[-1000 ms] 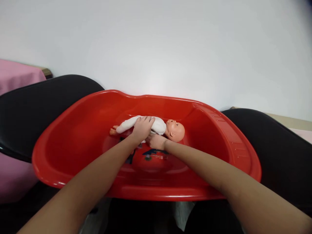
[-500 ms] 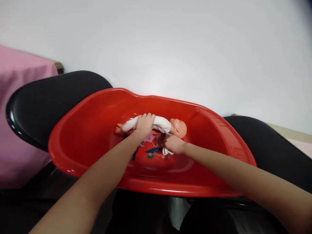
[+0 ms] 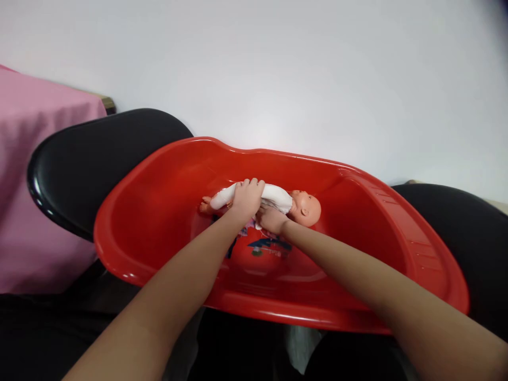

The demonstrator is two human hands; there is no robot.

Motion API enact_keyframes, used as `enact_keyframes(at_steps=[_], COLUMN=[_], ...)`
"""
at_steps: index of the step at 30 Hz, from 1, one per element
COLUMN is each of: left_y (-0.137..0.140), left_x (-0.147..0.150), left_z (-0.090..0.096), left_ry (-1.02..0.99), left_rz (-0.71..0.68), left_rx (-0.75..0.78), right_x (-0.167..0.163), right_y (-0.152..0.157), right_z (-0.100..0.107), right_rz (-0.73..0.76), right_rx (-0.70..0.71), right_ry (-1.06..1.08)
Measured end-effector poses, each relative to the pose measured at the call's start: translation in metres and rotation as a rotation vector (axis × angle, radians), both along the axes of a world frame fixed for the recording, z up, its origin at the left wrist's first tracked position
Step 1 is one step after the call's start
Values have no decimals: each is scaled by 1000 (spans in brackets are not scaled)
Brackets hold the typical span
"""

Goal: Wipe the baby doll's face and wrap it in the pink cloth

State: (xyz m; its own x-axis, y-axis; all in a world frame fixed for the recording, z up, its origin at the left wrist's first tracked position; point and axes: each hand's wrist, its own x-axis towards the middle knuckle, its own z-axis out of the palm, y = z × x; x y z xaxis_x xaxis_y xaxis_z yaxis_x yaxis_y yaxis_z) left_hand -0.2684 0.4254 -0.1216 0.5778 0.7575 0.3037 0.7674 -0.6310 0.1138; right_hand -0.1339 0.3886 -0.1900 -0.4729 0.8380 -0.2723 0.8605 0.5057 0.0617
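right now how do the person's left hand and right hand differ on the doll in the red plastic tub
The left hand wraps over the middle of the white-clothed baby doll; the right hand sits lower, at its near side by the chest. The left hand's fingers show curled over the top; the right hand's are hidden. Both touch the doll inside the red plastic tub.

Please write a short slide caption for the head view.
Left hand and right hand hold a doll inside a red tub.
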Motion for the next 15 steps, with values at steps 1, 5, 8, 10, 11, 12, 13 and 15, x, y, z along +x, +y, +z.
enact_keyframes(at_steps=[1, 5, 8, 10, 11, 12, 13, 15], left_y=[-1, -5, -6, -7, -6, -6, -6, -6], left_x=[-2, -4, -3, -3, -3, -3, -3, -2], left_z=[1, 0, 0, 1, 1, 2, 2, 2], left_ry=[5, 29, 37, 33, 28, 18, 3, -28], left_rz=[-15, -53, -74, -68, -61, -55, -48, -26], left_rx=[12, 54, 52, 30, 16, -1, -22, -69], right_x=[14, 58, 66, 55, 45, 32, 16, -17], right_y=[-10, -48, -64, -65, -64, -60, -55, -41], right_z=[0, 7, 18, 25, 27, 28, 27, 23], right_rz=[8, -39, -92, -46, -8, 33, 73, 119], right_rx=[7, 9, -16, -3, 13, 26, 34, 38], right_ry=[-45, -164, -219, -234, -217, -189, -148, -51])
